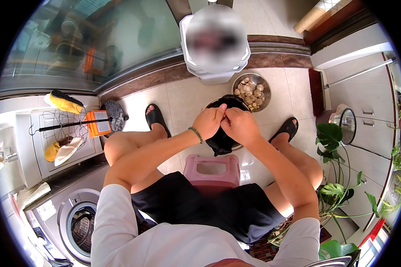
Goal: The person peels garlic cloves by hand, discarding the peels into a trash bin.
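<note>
My left hand [209,123], with a green beaded bracelet at its wrist, is closed, its thumb and fingers pressed together. Against it is my right hand [241,126], also closed, the fingertips of both meeting. Whatever lies between the fingers is hidden. Directly beneath both hands is a round bin lined with a black plastic bag [219,143]. Just beyond it, to the right, a steel bowl [268,94] holds several pale, brownish garlic bulbs [249,94].
A pink plastic stool [212,171] stands between my legs. White stacked tubs [216,78] are ahead by the door sill. On the left are a washing machine [78,222], a wire rack [64,122] and an orange box [97,123]. Leafy plants [332,189] and cabinets [365,102] line the right.
</note>
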{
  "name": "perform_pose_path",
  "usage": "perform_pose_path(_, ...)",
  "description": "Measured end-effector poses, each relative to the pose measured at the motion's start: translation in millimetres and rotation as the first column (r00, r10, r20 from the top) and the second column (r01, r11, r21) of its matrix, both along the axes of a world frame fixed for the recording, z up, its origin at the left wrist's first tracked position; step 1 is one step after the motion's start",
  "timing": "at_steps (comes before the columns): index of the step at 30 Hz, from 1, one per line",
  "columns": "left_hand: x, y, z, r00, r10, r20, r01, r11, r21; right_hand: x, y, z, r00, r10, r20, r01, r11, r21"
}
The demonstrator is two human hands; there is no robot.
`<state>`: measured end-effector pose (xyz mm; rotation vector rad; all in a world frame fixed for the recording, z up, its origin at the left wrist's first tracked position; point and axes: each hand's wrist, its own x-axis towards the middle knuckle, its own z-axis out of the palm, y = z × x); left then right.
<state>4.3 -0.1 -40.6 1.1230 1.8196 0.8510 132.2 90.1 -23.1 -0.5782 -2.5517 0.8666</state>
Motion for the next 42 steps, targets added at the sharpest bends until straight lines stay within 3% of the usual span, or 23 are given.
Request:
perform_pose_path(2,-1.4,-0.1,-1.6,1.000,-0.012,0.003,0.012,1.000,0.000,-0.9,1.4,1.0,1.000,0.002,-0.027,-0.004,0.998,-0.068)
perform_pose_path(4,-6.1,0.4,5.4,0.943,-0.052,0.327,0.061,0.998,-0.018,0.1,6.6,-1.5,0.999,0.002,-0.051,-0.006,0.996,-0.088)
perform_pose_path(8,-11.4,-1.5,8.5,0.945,-0.175,0.276,0.189,0.982,-0.027,5.2,9.0,-6.5,0.998,0.013,-0.060,-0.022,0.989,-0.144)
perform_pose_path(12,-12.0,-6.6,6.3,0.890,-0.176,0.421,0.244,0.963,-0.114,8.0,9.3,1.1,0.995,0.036,-0.090,-0.053,0.979,-0.197)
perform_pose_path(14,-15.8,-6.4,7.0,0.880,-0.182,0.439,0.255,0.960,-0.113,7.5,11.7,2.2,0.990,0.042,-0.132,-0.084,0.939,-0.334)
perform_pose_path(16,-23.9,-3.1,4.3,0.774,-0.243,0.585,0.342,0.938,-0.064,7.7,14.4,3.8,0.993,0.024,-0.120,-0.060,0.949,-0.309)
perform_pose_path(21,-25.2,1.7,9.4,0.806,-0.052,0.590,0.177,0.972,-0.157,9.5,12.6,1.2,0.998,-0.028,-0.054,0.012,0.959,-0.282)
perform_pose_path(23,-22.2,1.7,18.2,0.782,0.147,0.605,-0.014,0.975,-0.220,8.9,10.7,-0.6,0.993,-0.071,-0.092,0.041,0.956,-0.290)
perform_pose_path(27,-25.9,-1.3,8.8,0.736,0.126,0.665,0.009,0.981,-0.196,10.8,8.3,1.8,0.997,-0.067,-0.025,0.055,0.942,-0.330)
perform_pose_path(32,-30.4,-1.5,3.5,0.817,-0.049,0.575,0.177,0.970,-0.168,13.5,12.4,-3.1,0.991,-0.002,0.132,0.031,0.976,-0.215)
perform_pose_path(39,-37.0,-1.9,1.4,0.804,-0.040,0.593,0.197,0.959,-0.202,13.4,14.5,-19.8,0.981,0.007,0.194,0.023,0.988,-0.155)
perform_pose_path(41,-41.4,-2.7,-1.1,0.875,-0.138,0.464,0.287,0.920,-0.268,17.4,23.3,-36.2,0.981,-0.095,0.169,0.098,0.995,-0.008)
perform_pose_path(42,-40.9,-3.2,-2.2,0.875,-0.138,0.464,0.287,0.920,-0.267,19.4,27.0,-37.7,0.957,-0.096,0.272,0.110,0.993,-0.036)
